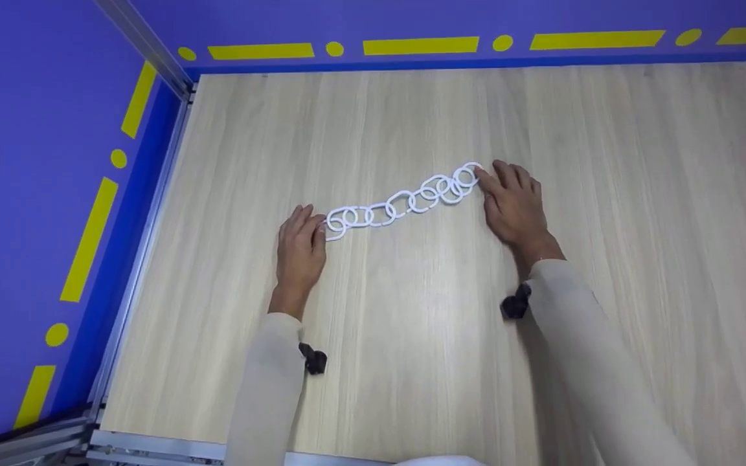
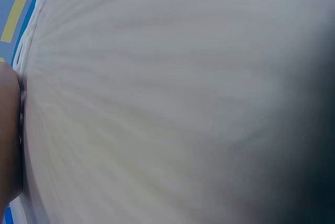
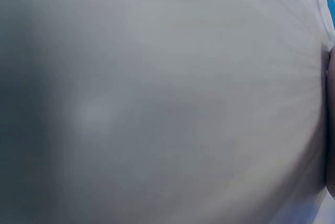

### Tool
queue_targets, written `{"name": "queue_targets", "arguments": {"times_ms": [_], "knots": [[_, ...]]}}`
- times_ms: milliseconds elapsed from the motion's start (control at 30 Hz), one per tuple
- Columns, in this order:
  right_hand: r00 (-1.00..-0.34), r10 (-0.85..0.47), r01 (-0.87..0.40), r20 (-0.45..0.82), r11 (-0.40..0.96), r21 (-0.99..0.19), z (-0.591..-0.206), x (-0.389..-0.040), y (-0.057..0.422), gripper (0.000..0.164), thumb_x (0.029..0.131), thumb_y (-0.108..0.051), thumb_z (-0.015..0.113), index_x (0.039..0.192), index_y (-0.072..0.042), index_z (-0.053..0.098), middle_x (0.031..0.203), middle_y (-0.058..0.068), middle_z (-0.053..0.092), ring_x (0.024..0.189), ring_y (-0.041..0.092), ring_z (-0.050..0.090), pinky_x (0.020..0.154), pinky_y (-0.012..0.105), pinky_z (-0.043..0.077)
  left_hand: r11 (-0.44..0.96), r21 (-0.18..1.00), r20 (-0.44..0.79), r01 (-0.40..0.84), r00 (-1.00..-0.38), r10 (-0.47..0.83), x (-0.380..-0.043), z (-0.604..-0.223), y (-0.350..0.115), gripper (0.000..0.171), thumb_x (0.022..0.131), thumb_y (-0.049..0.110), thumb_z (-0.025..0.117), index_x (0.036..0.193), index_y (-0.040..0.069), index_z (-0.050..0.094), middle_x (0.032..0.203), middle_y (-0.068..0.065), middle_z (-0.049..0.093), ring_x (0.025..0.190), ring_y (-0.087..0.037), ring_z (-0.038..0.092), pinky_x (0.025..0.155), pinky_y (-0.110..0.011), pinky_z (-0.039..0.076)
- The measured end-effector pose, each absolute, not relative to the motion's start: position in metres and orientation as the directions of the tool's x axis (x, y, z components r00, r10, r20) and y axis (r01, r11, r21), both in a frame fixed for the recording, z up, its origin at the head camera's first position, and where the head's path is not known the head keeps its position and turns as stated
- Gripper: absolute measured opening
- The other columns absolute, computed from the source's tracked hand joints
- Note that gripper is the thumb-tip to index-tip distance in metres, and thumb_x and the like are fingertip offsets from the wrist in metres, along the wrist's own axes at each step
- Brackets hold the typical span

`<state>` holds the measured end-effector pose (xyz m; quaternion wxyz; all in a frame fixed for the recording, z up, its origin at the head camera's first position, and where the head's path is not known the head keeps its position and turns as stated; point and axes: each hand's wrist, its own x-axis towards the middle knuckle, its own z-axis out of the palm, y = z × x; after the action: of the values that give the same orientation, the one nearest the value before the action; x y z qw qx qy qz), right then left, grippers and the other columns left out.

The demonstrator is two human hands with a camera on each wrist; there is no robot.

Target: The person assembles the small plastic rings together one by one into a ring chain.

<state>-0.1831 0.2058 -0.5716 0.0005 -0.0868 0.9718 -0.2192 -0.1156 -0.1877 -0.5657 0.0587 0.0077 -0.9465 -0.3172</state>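
Observation:
A white plastic link chain (image 1: pixel 401 204) lies across the wooden table, slanting up from left to right, its oval links hooked through one another. My left hand (image 1: pixel 300 249) rests palm down at the chain's left end, index finger and thumb right at the last links. At the opposite end my right hand (image 1: pixel 514 206) lies with its fingers spread. Its index fingertip touches the outermost link, while the thumb sits lower, apart from the chain. In the left wrist view, part of the chain (image 2: pixel 32 22) runs beyond the edge of the left hand (image 2: pixel 9 135).
The pale wooden tabletop (image 1: pixel 412 310) is bordered by blue panels (image 1: pixel 30 162) with yellow marks at the left and back. A metal rail (image 1: pixel 159 188) follows its left edge. Black wrist cameras (image 1: pixel 514 305) jut inward from both light sleeves (image 1: pixel 596 349), close over the wood.

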Motion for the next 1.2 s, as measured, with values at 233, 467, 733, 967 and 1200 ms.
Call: {"name": "queue_targets", "arguments": {"times_ms": [233, 467, 733, 967, 1200], "knots": [[-0.994, -0.086, -0.106, 0.065, 0.881, -0.461, -0.574, -0.165, 0.214, 0.048, 0.106, -0.027, 0.038, 0.149, -0.009, 0.049, 0.161, 0.014, 0.041, 0.153, 0.038, 0.031, 0.122, 0.061, 0.023, 0.799, 0.6, 0.081, 0.027, -0.996, -0.027, -0.115, -0.564, -0.187, 0.029, 0.106, 0.023, 0.049, 0.124, 0.009, 0.068, 0.153, -0.014, 0.053, 0.153, -0.031, 0.036, 0.128, -0.046, 0.02], [-0.993, -0.033, -0.085, 0.113, 0.867, -0.491, -0.576, -0.125, 0.257, 0.046, 0.106, -0.025, 0.044, 0.147, -0.004, 0.05, 0.159, 0.017, 0.044, 0.151, 0.04, 0.035, 0.12, 0.062, 0.025, 0.791, 0.611, 0.073, 0.014, -0.997, -0.039, -0.117, -0.562, -0.187, 0.027, 0.103, 0.021, 0.055, 0.123, 0.009, 0.069, 0.153, -0.013, 0.053, 0.154, -0.031, 0.035, 0.128, -0.046, 0.02], [-0.996, 0.017, -0.034, 0.091, 0.853, -0.521, -0.575, -0.098, 0.312, 0.046, 0.107, -0.027, 0.042, 0.147, -0.006, 0.052, 0.16, 0.017, 0.043, 0.151, 0.041, 0.033, 0.119, 0.065, 0.023, 0.792, 0.61, 0.037, -0.001, -0.999, -0.029, -0.123, -0.558, -0.188, 0.029, 0.101, 0.021, 0.058, 0.125, 0.009, 0.068, 0.154, -0.013, 0.051, 0.155, -0.031, 0.031, 0.128, -0.048, 0.018], [-0.994, 0.003, -0.053, 0.108, 0.858, -0.511, -0.575, -0.094, 0.33, 0.043, 0.107, -0.026, 0.042, 0.145, -0.01, 0.055, 0.159, 0.017, 0.044, 0.151, 0.042, 0.033, 0.118, 0.067, 0.023, 0.776, 0.63, -0.023, -0.018, -1.0, -0.005, -0.126, -0.553, -0.2, 0.036, 0.102, 0.026, 0.059, 0.133, 0.008, 0.064, 0.158, -0.015, 0.046, 0.158, -0.032, 0.025, 0.129, -0.05, 0.016], [-0.996, -0.006, -0.049, 0.089, 0.864, -0.5, -0.572, -0.089, 0.34, 0.044, 0.108, -0.027, 0.039, 0.147, -0.012, 0.053, 0.161, 0.017, 0.041, 0.152, 0.041, 0.031, 0.119, 0.068, 0.021, 0.799, 0.601, -0.02, -0.016, -1.0, -0.005, -0.126, -0.552, -0.207, 0.043, 0.105, 0.034, 0.053, 0.139, 0.009, 0.06, 0.16, -0.015, 0.043, 0.158, -0.033, 0.024, 0.129, -0.051, 0.015]]}}
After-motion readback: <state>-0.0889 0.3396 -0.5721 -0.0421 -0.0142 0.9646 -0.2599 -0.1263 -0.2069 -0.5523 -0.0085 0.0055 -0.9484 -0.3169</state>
